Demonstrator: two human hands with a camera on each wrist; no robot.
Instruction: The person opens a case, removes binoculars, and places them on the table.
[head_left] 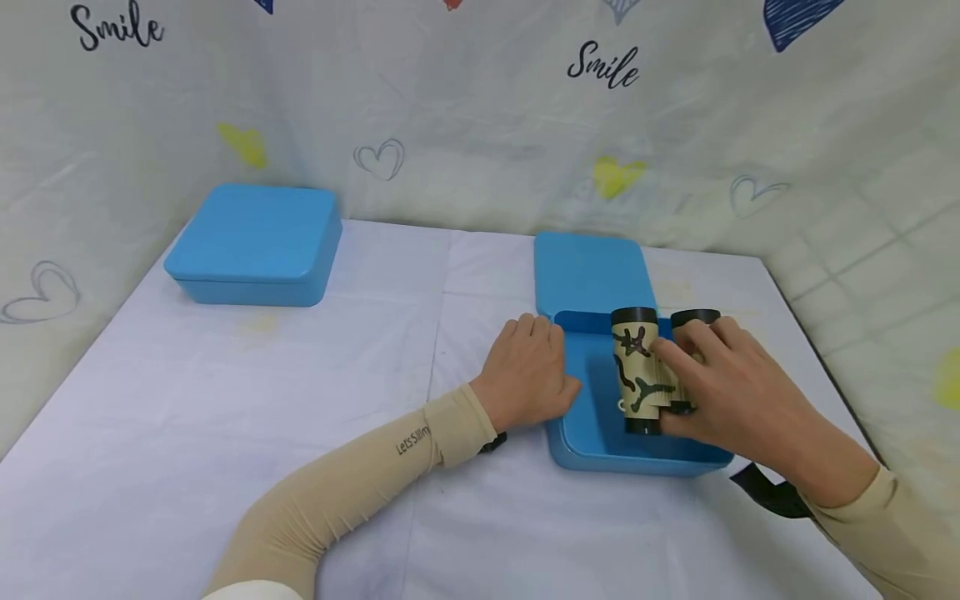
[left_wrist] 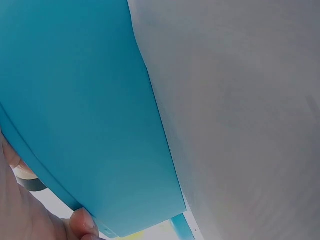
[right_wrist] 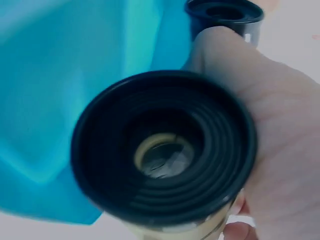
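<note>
Camouflage-patterned binoculars with black ends are gripped by my right hand, over the open blue box. In the right wrist view one black-rimmed barrel end fills the middle, the thumb lying between the two barrels. My left hand holds the box's left wall, its fingers curled over the edge. The left wrist view shows the box's blue side with fingertips at its rim. Part of the right barrel is hidden behind my right fingers.
The box's blue lid is tipped back behind it. Another blue box, closed, stands at the back left of the white-covered table. A printed cloth hangs behind the table.
</note>
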